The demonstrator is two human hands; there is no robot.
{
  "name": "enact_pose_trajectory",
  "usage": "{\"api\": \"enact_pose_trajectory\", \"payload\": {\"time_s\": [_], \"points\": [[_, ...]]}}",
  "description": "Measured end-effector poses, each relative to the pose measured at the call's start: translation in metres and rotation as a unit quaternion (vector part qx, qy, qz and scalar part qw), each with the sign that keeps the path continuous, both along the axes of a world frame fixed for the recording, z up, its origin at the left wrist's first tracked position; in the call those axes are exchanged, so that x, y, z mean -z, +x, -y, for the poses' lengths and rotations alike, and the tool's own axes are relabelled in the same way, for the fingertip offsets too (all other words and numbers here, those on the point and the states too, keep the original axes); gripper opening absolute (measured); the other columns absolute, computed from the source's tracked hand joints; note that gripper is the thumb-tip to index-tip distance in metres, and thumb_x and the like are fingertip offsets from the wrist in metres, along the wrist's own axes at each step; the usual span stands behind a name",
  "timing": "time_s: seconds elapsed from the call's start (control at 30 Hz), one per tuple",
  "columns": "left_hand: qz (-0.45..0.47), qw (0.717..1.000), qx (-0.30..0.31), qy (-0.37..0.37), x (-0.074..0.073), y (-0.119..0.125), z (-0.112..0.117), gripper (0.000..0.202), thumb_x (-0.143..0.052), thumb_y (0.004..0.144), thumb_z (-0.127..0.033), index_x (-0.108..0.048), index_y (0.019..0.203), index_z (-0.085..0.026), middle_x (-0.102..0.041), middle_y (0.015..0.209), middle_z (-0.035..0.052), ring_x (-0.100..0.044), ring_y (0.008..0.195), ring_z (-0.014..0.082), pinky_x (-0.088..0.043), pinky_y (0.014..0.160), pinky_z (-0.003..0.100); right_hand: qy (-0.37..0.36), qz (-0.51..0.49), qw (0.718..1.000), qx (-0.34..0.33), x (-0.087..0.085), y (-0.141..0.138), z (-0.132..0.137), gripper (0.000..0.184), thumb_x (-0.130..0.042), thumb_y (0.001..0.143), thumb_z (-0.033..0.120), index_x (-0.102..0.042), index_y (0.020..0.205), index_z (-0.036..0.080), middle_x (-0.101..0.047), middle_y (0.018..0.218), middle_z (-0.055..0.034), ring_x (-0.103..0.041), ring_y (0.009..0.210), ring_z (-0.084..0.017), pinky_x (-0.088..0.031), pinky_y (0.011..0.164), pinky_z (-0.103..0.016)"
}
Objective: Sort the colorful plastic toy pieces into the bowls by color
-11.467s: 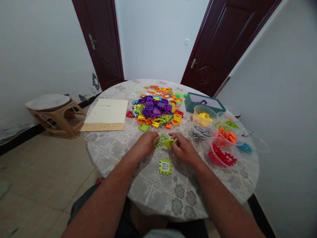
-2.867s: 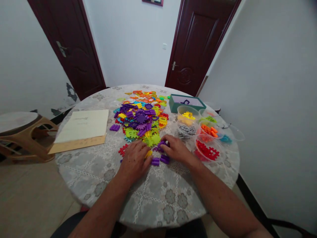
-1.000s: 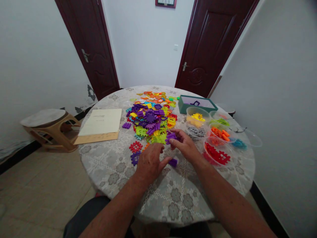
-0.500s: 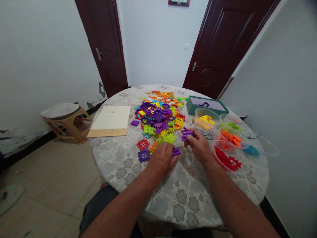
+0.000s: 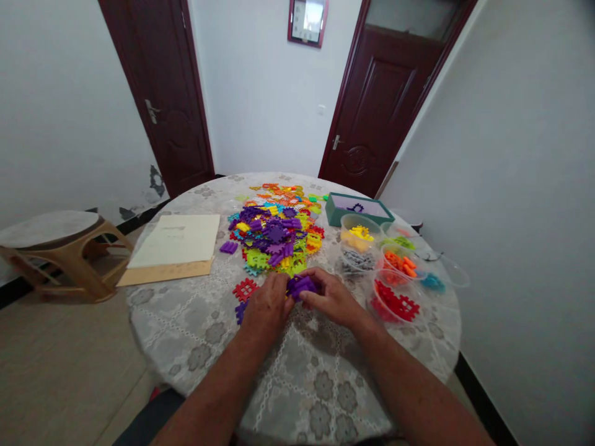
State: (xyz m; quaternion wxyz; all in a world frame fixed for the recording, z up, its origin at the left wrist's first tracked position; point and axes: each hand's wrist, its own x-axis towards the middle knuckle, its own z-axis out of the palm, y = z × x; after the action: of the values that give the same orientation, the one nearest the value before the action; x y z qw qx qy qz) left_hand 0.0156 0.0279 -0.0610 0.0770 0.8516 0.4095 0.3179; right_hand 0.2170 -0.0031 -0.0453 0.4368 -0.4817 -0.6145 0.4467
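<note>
Purple plastic building pieces (image 5: 301, 286) are held between my two hands, low over the front of the table. My left hand (image 5: 268, 303) has its fingers closed at their left end; my right hand (image 5: 332, 296) grips them from the right between thumb and fingers. My fingers hide part of the pieces, so I cannot tell whether they are joined. Just beyond lies a heap of mixed building pieces (image 5: 275, 232), purple on top with green, yellow, red and orange around. Beside my left hand lie a red square piece (image 5: 245, 289) and a partly covered purple piece (image 5: 240, 311).
On the right stand clear tubs of sorted pieces: yellow (image 5: 361, 234), grey (image 5: 357, 260), orange (image 5: 400, 263) and red (image 5: 396, 301). Behind them is a green box (image 5: 360, 209). Paper (image 5: 181, 237) lies on the left, and a stool (image 5: 69, 254) stands beside the round table.
My hands have come together, bringing the purple pieces from each side to one spot. The camera view has swung right and up, so the table appears further left.
</note>
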Motion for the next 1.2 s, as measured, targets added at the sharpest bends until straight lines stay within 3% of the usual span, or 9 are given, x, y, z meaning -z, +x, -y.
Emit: {"api": "enact_pose_trajectory", "payload": {"time_s": [0.3,0.53,0.67,0.77,0.83,0.9,1.0,1.1,1.2], "points": [[0.079,0.997,0.004,0.025,0.000,0.003,-0.003,0.029,-0.060,0.096,-0.019,-0.062,0.124,-0.019,-0.062,0.111,0.0101,-0.068,0.102,0.0256,-0.061,0.089,0.040,-0.024,-0.117,0.992,-0.029,-0.002,-0.002,0.003,0.043,-0.080,0.087,0.044,-0.062,0.118,0.021,-0.074,0.090,-0.0020,-0.072,0.067,-0.017,-0.060,0.062,-0.030],[0.142,0.981,0.110,0.072,-0.003,0.005,0.000,0.059,-0.047,0.096,-0.008,-0.047,0.153,-0.022,-0.066,0.132,0.0129,-0.066,0.124,0.0240,-0.058,0.105,0.040,-0.025,-0.092,0.995,-0.001,-0.006,-0.007,0.004,0.046,-0.077,0.089,0.040,-0.058,0.128,0.024,-0.070,0.092,0.0007,-0.069,0.064,-0.013,-0.058,0.059,-0.028],[0.164,0.977,0.108,0.087,-0.010,0.003,0.006,0.053,-0.047,0.098,-0.008,-0.051,0.149,-0.023,-0.069,0.133,0.0119,-0.067,0.126,0.0232,-0.058,0.106,0.039,-0.067,-0.024,0.997,-0.030,-0.033,0.007,0.017,0.041,-0.074,0.091,0.035,-0.060,0.128,0.022,-0.070,0.091,0.0001,-0.067,0.062,-0.012,-0.056,0.058,-0.026],[0.207,0.974,0.048,0.079,-0.020,-0.007,0.003,0.040,-0.051,0.100,-0.016,-0.062,0.137,-0.022,-0.071,0.127,0.0120,-0.069,0.121,0.0252,-0.058,0.107,0.042,-0.112,0.041,0.991,-0.052,-0.063,0.039,0.014,0.045,-0.076,0.091,0.035,-0.061,0.131,0.022,-0.073,0.093,-0.0023,-0.068,0.065,-0.013,-0.058,0.058,-0.025],[0.253,0.967,-0.010,0.015,-0.029,-0.016,-0.005,0.033,-0.056,0.099,-0.025,-0.067,0.129,-0.022,-0.072,0.122,0.0114,-0.072,0.111,0.0255,-0.061,0.101,0.043,-0.115,0.077,0.990,-0.027,-0.083,0.070,-0.004,0.049,-0.078,0.090,0.034,-0.061,0.134,0.021,-0.075,0.094,-0.0035,-0.069,0.066,-0.013,-0.058,0.058,-0.024],[0.308,0.942,-0.081,-0.102,-0.042,-0.024,-0.018,0.033,-0.063,0.095,-0.035,-0.070,0.124,-0.022,-0.074,0.116,0.0099,-0.075,0.099,0.0251,-0.065,0.087,0.040,-0.105,0.088,0.990,0.036,-0.099,0.105,-0.034,0.054,-0.080,0.089,0.032,-0.059,0.137,0.021,-0.075,0.092,-0.0040,-0.069,0.065,-0.013,-0.058,0.056,-0.024],[0.418,0.857,-0.150,-0.261,-0.059,-0.033,-0.041,0.040,-0.074,0.084,-0.042,-0.072,0.118,-0.022,-0.076,0.109,0.0069,-0.075,0.089,0.0233,-0.065,0.074,0.036,-0.106,0.076,0.981,0.144,-0.117,0.151,-0.094,0.048,-0.084,0.085,0.025,-0.064,0.129,0.017,-0.076,0.086,-0.0065,-0.066,0.061,-0.014,-0.057,0.053,-0.023],[0.540,0.774,-0.145,-0.298,-0.066,-0.037,-0.060,0.043,-0.080,0.074,-0.038,-0.073,0.111,-0.019,-0.074,0.109,0.0061,-0.074,0.093,0.0211,-0.064,0.076,0.032,-0.088,0.043,0.952,0.288,-0.127,0.182,-0.150,0.042,-0.088,0.080,0.019,-0.067,0.116,0.014,-0.074,0.078,-0.0057,-0.064,0.059,-0.014,-0.056,0.052,-0.022],[0.583,0.739,-0.154,-0.299,-0.060,-0.039,-0.069,0.043,-0.083,0.069,-0.035,-0.073,0.107,-0.018,-0.073,0.106,0.0048,-0.072,0.092,0.0191,-0.064,0.076,0.030,-0.065,0.024,0.938,0.339,-0.129,0.196,-0.186,0.050,-0.089,0.079,0.020,-0.063,0.121,0.015,-0.074,0.081,-0.0050,-0.065,0.060,-0.013,-0.057,0.054,-0.023]]}}
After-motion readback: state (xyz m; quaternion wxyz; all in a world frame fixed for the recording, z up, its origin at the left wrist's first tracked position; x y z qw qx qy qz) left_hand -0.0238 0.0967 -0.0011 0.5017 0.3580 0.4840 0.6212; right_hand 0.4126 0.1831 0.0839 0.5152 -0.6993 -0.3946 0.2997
